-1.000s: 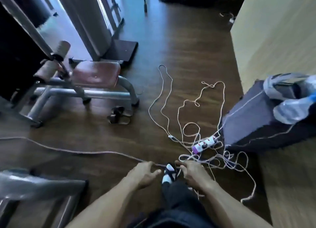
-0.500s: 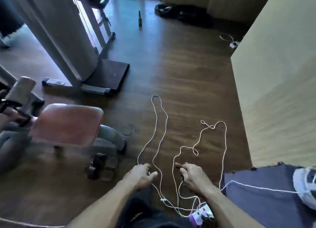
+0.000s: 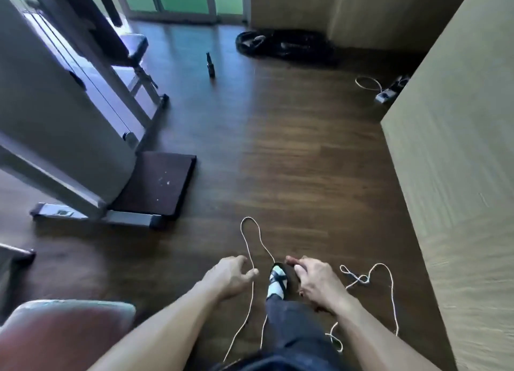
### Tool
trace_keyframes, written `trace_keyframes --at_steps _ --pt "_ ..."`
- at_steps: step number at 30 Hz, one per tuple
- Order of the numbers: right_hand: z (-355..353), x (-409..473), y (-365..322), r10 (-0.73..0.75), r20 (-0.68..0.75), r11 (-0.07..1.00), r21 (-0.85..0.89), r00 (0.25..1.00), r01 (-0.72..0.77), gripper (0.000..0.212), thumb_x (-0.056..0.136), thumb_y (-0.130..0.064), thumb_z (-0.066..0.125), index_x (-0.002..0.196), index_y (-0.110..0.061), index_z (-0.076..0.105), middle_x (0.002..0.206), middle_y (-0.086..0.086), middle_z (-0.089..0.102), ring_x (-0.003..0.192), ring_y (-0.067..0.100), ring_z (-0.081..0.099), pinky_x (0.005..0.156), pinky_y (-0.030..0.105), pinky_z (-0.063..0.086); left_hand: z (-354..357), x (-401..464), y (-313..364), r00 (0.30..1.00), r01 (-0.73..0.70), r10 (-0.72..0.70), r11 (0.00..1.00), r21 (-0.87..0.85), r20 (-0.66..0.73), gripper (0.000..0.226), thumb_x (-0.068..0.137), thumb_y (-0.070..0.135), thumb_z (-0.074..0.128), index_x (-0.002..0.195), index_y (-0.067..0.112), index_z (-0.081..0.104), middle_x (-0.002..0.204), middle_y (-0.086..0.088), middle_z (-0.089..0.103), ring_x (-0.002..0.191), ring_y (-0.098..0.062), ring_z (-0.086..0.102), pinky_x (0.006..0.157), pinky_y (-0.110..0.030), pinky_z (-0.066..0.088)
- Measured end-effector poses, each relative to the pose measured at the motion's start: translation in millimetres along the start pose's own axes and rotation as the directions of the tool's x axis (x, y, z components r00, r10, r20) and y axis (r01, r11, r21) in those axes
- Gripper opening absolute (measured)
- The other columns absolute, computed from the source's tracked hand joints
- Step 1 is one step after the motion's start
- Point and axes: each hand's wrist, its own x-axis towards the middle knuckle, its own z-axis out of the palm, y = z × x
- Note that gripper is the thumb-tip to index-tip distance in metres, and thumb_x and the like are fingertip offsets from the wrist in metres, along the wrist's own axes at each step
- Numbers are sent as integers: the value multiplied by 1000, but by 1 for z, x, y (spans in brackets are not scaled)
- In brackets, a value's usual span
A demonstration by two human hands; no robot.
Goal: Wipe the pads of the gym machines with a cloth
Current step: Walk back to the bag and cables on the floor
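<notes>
hands (image 3: 274, 280) apparently empty, white cord (image 3: 251, 259) between

no readable text, no labels, brands, numbers or signs legible anywhere, gym machine (image 3: 55, 114) frame plain, power strip (image 3: 388, 92) markings too small to make out

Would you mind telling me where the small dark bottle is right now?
In the head view the bottle stands upright on the wooden floor, upper centre, between the gym machine frame and the black cable pile.
</notes>
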Motion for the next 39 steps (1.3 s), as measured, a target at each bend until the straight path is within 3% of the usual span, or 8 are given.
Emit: trace_keyframes --at_steps 8,12,15,18,27,30,33,39 --pt "-144 186 17 -4 12 1000 22 1000 4 38 101 -39 40 122 -22 67 130 6 64 126 25 55 106 39 42 -142 144 86 999 35 -33 995 -92 18 54 91 62 47 129 24 56 129 0 60 121 -22 54 101 -39 45" --pt "-210 286 17 4 27 999 49 1000 -5 42 98 -41 37 123 -26 67 129 3 64 128 22 54 108 40 41 -212 235 122 998 37 -33 996 -78 59 61 87 64 42 130 23 54 132 -3 58 126 -23 51 103 -40 43" --pt "-250 368 25 -8 31 1000 27 999 7 58 92 -51 24 122 -27 67 127 1 65 128 20 55 108 39 41 -263 320 143 998 20 -15 997 -74 68 58 92 62 44 131 20 54 136 -4 56 128 -23 50 104 -38 42" --pt "-305 449 28 45 24 998 46 999 -46 43 98 -42 36 121 -27 69 125 0 66 122 20 58 106 38 43 -325 402 168 997 2 4 997 -78 72 51 95 55 48 132 21 55 137 -6 56 129 -24 49 104 -34 41" --pt "-452 655 13 74 7 994 86 997 -74 72 84 -55 14 121 -25 68 128 1 65 125 23 56 107 40 41 -499 579 239 998 -42 43 999 -20 49 61 92 63 47 139 23 50 143 -2 52 134 -20 45 108 -36 39" --pt "-499 745 7 39 -3 997 72 999 -39 61 89 -48 22 125 -26 66 129 0 62 125 24 54 109 39 37 -552 653 254 999 -27 28 999 -34 36 62 94 60 47 141 20 48 145 -4 51 136 -20 43 108 -35 39" --pt "-546 840 3 -19 30 1000 -20 999 19 63 93 -50 17 125 -22 64 133 0 60 130 21 50 110 35 34 -609 727 266 1000 21 -20 998 -58 9 64 94 59 47 143 19 47 146 -5 50 136 -21 44 109 -35 38" --pt "-659 994 -20 -106 85 991 -74 991 112 35 102 -37 44 126 -25 66 139 3 59 133 21 49 113 36 34 -726 827 289 996 82 -87 978 -191 -19 66 93 62 45 141 17 48 143 -8 53 134 -24 46 109 -39 39"
